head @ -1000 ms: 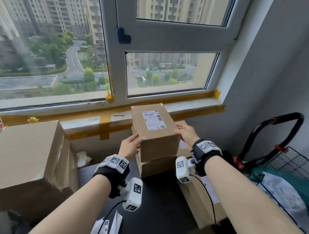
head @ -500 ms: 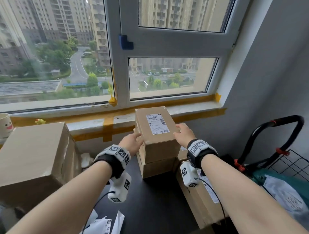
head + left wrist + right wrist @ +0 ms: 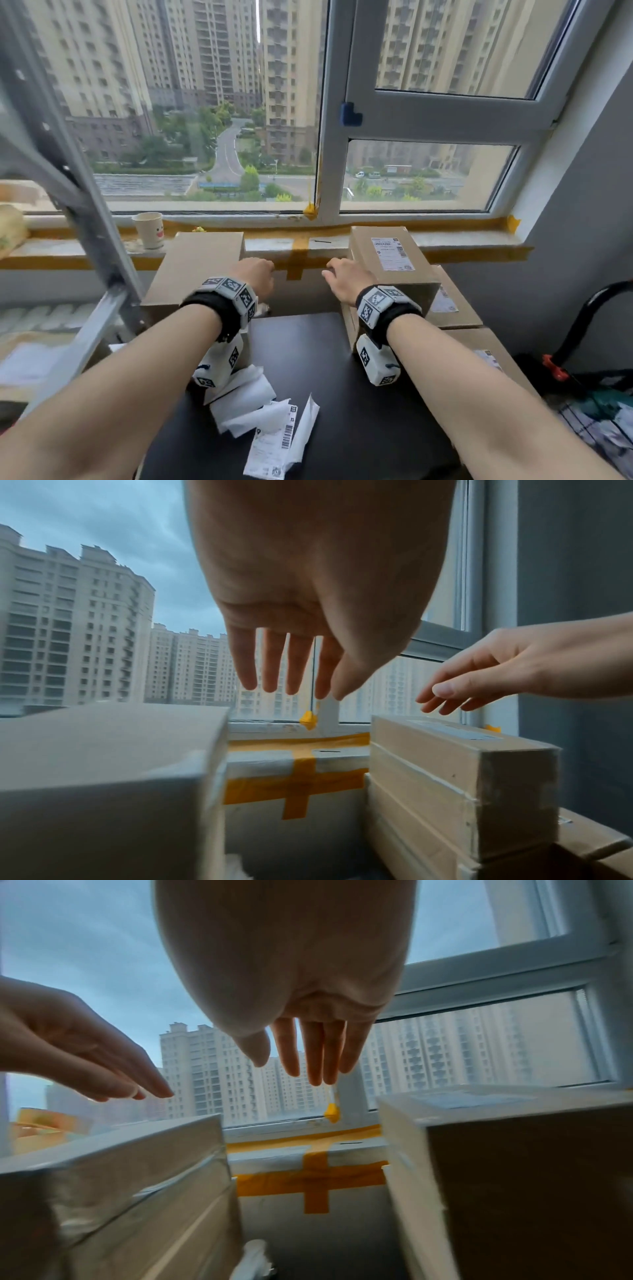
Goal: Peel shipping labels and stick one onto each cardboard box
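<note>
A cardboard box [image 3: 407,287] with a white shipping label [image 3: 392,253] on top sits on a stack at the right. A plain cardboard box [image 3: 195,270] with no label on its top stands at the left. My left hand [image 3: 257,274] and right hand [image 3: 342,277] hover side by side over the gap between them, fingers straight, holding nothing. The left wrist view shows the left hand [image 3: 291,669] above the plain box's edge [image 3: 103,764]. The right hand [image 3: 304,1058] is beside the labelled box [image 3: 514,1150]. Loose labels and backing papers [image 3: 274,428] lie on the dark table [image 3: 342,394].
A windowsill [image 3: 462,240] with orange tape runs behind the boxes, and a paper cup [image 3: 149,229] stands on it. A grey metal frame [image 3: 78,192] leans at the left. More labelled boxes [image 3: 452,301] and a black trolley handle [image 3: 589,322] are at the right.
Both hands have let go of the labelled box and moved left off it. The camera has swung left, bringing the plain box and the cup into view.
</note>
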A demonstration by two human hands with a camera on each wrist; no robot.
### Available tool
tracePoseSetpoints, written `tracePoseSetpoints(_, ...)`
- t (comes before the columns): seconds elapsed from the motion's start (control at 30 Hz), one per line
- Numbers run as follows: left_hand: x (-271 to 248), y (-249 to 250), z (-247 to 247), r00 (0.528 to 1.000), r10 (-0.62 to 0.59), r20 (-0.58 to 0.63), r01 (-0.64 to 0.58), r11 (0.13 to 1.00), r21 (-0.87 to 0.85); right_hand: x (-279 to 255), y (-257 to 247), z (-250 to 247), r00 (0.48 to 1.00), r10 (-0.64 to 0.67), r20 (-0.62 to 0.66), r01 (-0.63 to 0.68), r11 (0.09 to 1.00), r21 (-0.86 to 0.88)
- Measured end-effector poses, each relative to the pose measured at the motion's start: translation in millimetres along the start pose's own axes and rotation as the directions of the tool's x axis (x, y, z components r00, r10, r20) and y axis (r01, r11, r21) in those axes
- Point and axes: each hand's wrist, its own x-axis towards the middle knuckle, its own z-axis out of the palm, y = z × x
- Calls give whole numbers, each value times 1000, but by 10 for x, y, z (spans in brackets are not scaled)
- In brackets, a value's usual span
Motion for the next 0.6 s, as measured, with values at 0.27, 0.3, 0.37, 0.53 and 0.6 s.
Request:
tracePoseSetpoints(0.27,-522,-1120,52,972,-233,-34,232,972,-21,50,-1030,534,983,-150,105,143,987,70)
tracePoseSetpoints(0.3,-562,-1219,67,966,-257,-29,256,966,-38,71,-1121,592,981,-154,114,145,986,84)
tracePoseSetpoints(0.37,-621,-1421,121,952,-305,-29,302,950,-80,120,-1287,711,980,-150,134,133,983,131)
tracePoseSetpoints(0.53,-667,-1653,300,913,-405,-41,374,875,-306,268,-1499,991,991,-29,132,-28,911,412)
tracePoseSetpoints(0.6,-635,-1691,359,883,-465,-67,398,816,-418,314,-1514,1076,987,29,156,-110,836,538)
